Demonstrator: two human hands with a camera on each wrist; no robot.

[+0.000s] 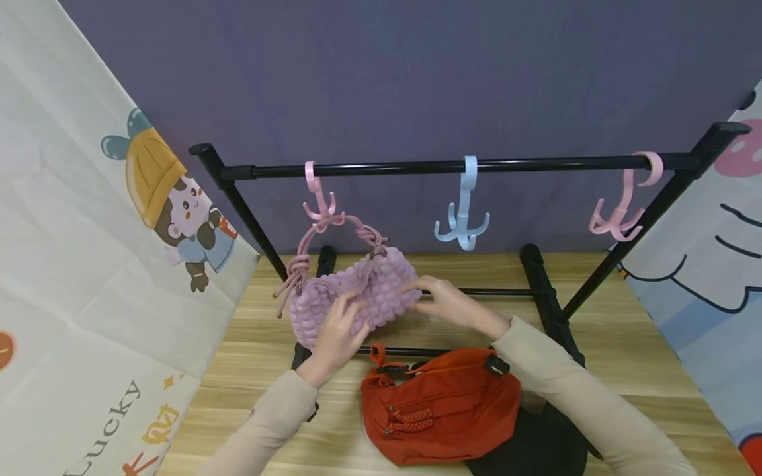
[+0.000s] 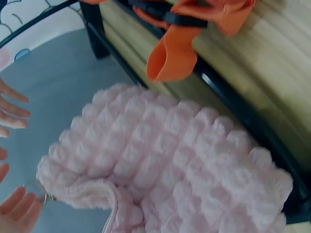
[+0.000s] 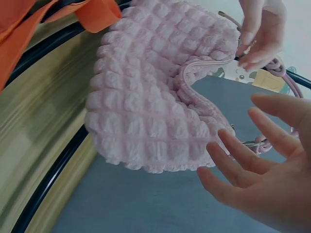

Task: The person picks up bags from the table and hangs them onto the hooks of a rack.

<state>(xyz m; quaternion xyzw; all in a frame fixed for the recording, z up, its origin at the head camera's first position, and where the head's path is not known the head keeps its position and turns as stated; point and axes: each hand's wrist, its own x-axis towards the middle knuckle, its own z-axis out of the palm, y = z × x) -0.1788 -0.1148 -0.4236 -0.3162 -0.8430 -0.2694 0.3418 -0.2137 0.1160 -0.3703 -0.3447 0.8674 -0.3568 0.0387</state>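
A puffy pink handbag [image 1: 387, 284] hangs tilted by its knotted handle [image 1: 306, 244] from the pink hook hanger [image 1: 321, 205] at the left of the rack. My left hand [image 1: 339, 334] is in front of the bag, fingers loosely bent and spread near its upper edge; whether they touch it is hard to tell. At the bag's right end my right hand [image 1: 446, 301] has its fingers apart. In the right wrist view that right hand [image 3: 262, 165] shows spread fingers beside the bag [image 3: 141, 97], holding nothing. The bag's quilted surface [image 2: 155, 141] fills much of the left wrist view.
A black rack bar [image 1: 387, 168] also carries a blue hook hanger [image 1: 464, 211] and another pink hook hanger [image 1: 619, 201] at the right. Below, an orange waist bag [image 1: 440, 410] lies over a black item [image 1: 536, 443] on the wooden surface [image 1: 250, 377].
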